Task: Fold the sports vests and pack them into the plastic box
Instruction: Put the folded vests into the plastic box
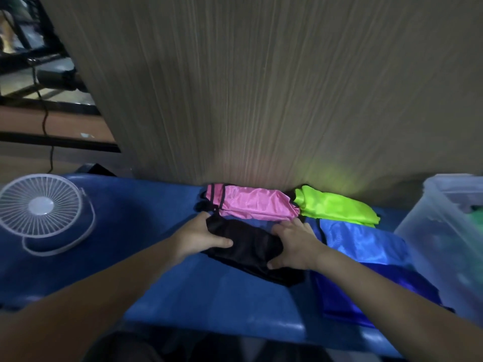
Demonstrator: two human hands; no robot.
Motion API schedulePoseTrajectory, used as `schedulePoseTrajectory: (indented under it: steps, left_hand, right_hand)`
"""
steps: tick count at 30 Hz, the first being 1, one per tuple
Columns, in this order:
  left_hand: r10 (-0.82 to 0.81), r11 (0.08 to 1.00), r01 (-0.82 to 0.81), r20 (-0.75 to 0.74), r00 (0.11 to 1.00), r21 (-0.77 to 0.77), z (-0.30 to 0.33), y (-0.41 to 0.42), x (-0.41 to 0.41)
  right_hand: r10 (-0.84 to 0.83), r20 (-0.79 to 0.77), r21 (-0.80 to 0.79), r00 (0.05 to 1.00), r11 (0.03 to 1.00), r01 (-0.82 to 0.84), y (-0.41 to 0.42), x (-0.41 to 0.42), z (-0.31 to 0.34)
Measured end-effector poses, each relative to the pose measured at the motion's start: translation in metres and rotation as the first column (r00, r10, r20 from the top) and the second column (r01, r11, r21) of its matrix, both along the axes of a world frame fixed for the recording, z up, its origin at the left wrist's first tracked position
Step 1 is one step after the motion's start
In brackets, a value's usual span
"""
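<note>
A: Where is the vest being worked on?

B: The black vest [251, 248] lies on the blue table [209, 296], about the middle, a little in from the back edge. The left hand [201, 237] grips its left end, thumb on top. The right hand [292, 249] holds its right side, thumb pinching the near edge and fingers over the fabric. Both hands clamp onto the cloth, apart from each other.

A: How will it handle?

B: I judge it light, limp and slippery: the sheen suggests thin, smooth fabric. It will not keep a crease alone, so hold it at the folded ends and press it flat.

A: And the rest?

B: A pink vest [251, 206] and a neon green vest [337, 207] lie bundled along the back edge, against a wood-grain panel [261, 87]. A light blue vest [363, 240] and a darker blue vest [376, 291] sit toward the right edge. The plastic box [428, 231] stands at the right end; something greenish seems to be inside, though the translucent wall blurs it. A white fan [41, 210] stands at the left end. The room is dim.
</note>
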State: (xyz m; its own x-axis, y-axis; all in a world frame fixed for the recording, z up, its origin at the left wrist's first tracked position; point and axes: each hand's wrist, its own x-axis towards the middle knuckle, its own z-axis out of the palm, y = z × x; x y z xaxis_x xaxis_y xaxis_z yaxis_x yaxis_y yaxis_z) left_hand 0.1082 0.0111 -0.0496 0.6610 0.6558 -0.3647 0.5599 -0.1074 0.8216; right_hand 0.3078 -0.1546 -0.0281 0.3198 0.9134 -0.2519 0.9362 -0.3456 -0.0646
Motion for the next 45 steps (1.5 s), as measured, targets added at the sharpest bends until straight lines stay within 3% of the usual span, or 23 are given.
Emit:
schedulePoseTrajectory:
  steps: [5,10,16,23,31,39,45]
  left_hand:
    - [-0.042,0.997,0.046,-0.048,0.998,0.070,0.008,-0.016,-0.008]
    - [-0.110,0.992,0.115,-0.080,0.991,0.058,0.016,-0.031,-0.015]
    - [-0.185,0.983,0.185,-0.039,0.982,-0.010,0.012,-0.040,-0.022]
    - [-0.221,0.971,0.220,-0.002,0.975,-0.092,0.027,-0.043,-0.036]
    - [-0.343,0.853,0.352,0.095,0.934,-0.386,0.092,-0.068,-0.018]
    - [-0.535,0.800,0.545,0.113,0.837,-0.249,0.183,-0.125,0.073]
    - [-0.559,0.810,0.584,0.229,0.797,-0.056,0.231,-0.179,0.179]
  right_hand:
    - [-0.001,-0.103,0.048,0.995,0.999,0.006,-0.011,-0.012,0.001]
    - [-0.045,-0.383,0.081,0.923,0.993,0.082,-0.024,-0.022,0.003]
    - [-0.107,-0.499,0.032,0.860,0.990,0.141,-0.042,-0.024,0.010]
    - [-0.221,-0.789,-0.024,0.573,0.944,0.330,-0.068,-0.030,0.024]
    - [-0.260,-0.878,-0.035,0.401,0.872,0.489,-0.119,-0.019,0.067]
    - [-0.193,-0.932,0.046,0.306,0.775,0.630,-0.220,0.024,0.136]
    - [-0.062,-0.970,0.156,0.237,0.590,0.792,-0.304,0.066,0.179]
